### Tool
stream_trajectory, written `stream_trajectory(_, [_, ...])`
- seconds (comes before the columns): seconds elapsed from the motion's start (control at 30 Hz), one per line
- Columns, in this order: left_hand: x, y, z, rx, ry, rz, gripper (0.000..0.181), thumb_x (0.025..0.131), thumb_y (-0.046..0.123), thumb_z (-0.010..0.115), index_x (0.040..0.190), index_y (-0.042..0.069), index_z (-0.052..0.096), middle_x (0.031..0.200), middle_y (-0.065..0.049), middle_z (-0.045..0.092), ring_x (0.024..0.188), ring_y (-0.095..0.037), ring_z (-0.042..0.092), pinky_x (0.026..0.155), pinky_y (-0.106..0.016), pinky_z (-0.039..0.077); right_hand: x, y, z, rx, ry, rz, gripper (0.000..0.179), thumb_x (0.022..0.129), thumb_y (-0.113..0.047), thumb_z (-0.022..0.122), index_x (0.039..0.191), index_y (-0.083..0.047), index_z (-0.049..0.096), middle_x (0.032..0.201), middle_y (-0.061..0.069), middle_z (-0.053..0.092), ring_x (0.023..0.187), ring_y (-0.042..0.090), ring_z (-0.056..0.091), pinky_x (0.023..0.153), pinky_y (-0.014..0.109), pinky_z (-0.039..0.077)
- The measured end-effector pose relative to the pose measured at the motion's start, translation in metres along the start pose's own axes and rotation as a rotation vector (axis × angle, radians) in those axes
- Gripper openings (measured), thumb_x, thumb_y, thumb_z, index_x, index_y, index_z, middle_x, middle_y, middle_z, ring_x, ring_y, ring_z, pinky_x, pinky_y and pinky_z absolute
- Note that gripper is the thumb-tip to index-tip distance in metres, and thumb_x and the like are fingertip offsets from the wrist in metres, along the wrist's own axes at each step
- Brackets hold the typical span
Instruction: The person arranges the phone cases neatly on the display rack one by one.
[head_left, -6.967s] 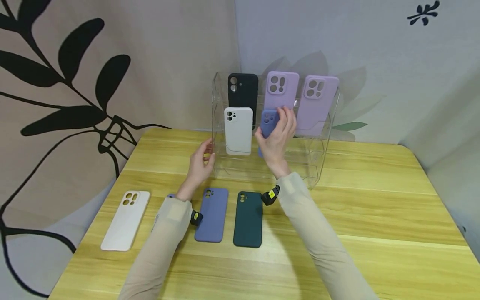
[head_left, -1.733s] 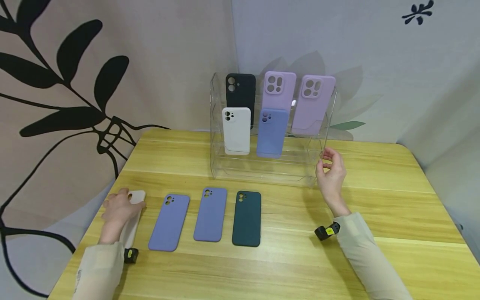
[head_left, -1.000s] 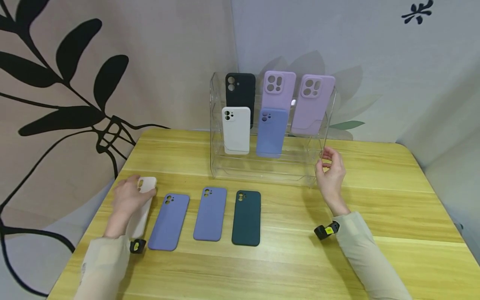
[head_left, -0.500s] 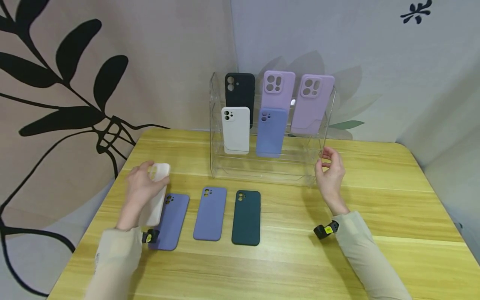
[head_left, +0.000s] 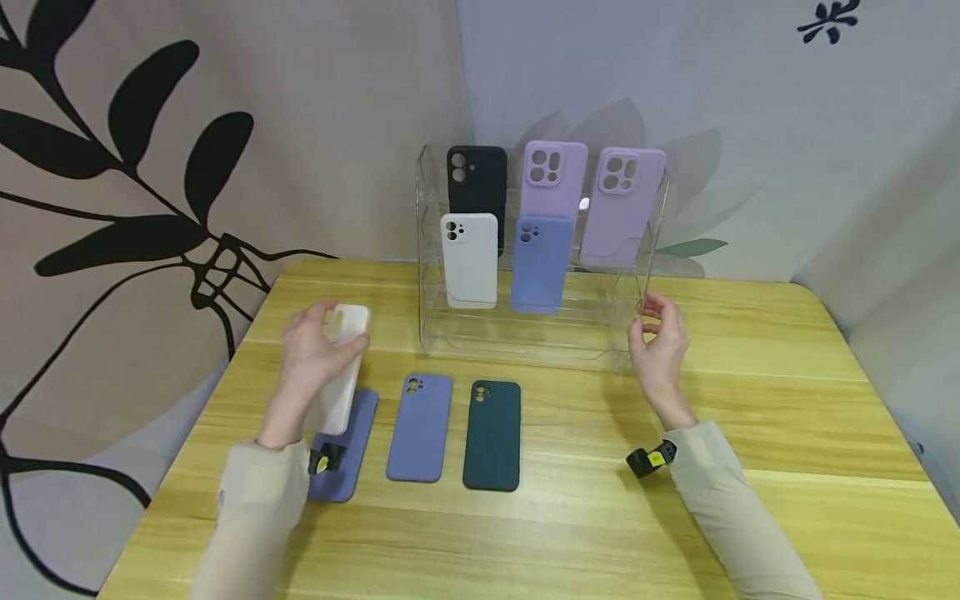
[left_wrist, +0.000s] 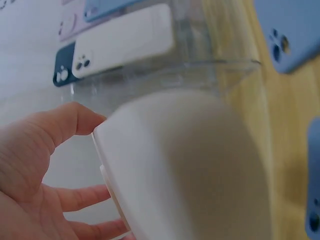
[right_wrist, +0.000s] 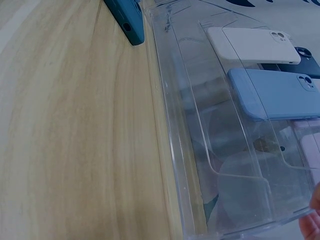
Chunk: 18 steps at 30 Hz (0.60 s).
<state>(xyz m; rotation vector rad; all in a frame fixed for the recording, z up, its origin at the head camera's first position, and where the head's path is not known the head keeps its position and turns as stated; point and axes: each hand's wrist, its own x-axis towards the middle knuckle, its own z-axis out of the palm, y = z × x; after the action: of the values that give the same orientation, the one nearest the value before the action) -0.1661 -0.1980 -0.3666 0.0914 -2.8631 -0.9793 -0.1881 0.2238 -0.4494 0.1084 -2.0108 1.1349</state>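
My left hand (head_left: 311, 358) grips a white phone case (head_left: 339, 398) by its long edges, thumb on one side and fingers on the other. The case is raised and tilted above a violet-blue phone case (head_left: 358, 450), covering part of it. In the left wrist view the white case (left_wrist: 195, 165) fills the middle. At the right end of a clear tiered display stand (head_left: 525, 348), my right hand (head_left: 663, 358) pinches the upright side edge. Only its fingertips (right_wrist: 311, 222) show in the right wrist view.
On the stand's upper tier are a black case (head_left: 477, 179) and two lilac cases (head_left: 553, 179). A white case (head_left: 471, 267) and a blue case (head_left: 540, 271) stand lower. Another violet-blue case (head_left: 420, 433) and a dark green case (head_left: 492, 442) lie on the wooden table (head_left: 585, 517).
Earlier my right hand set the blue case in the stand, then moved to its right side. My left hand left the stand, took the white case from the table and carried it up and right.
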Motion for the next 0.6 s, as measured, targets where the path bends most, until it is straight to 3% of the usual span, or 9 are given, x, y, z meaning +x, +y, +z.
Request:
stream_trajectory(0.4, [0.003, 0.034, 0.016, -0.082, 0.028, 0.076, 0.068, 0.077, 0.019, 0.071, 0.134, -0.003, 0.043, 0.132, -0.031, 0.040, 0.119, -0.046, 0.036, 0.085, -0.060, 0.044, -0.001, 0.000, -0.001, -0.006, -0.010, 0.005, 0.030, 0.082, 0.016, 0.052, 0.111, 0.013, 0.053, 0.100, 0.027, 0.057, 0.090, 0.036, 0.057, 0.069, 0.004, 0.040])
stream_trajectory(0.6, [0.002, 0.046, 0.025, -0.122, 0.035, 0.073, 0.068, 0.075, 0.019, 0.072, 0.134, 0.000, 0.044, 0.134, -0.028, 0.039, 0.119, -0.044, 0.037, 0.084, -0.058, 0.046, -0.001, 0.000, 0.000, -0.002, -0.010, 0.005, 0.030, 0.082, 0.016, 0.052, 0.112, 0.013, 0.053, 0.100, 0.026, 0.057, 0.090, 0.035, 0.057, 0.069, 0.005, 0.041])
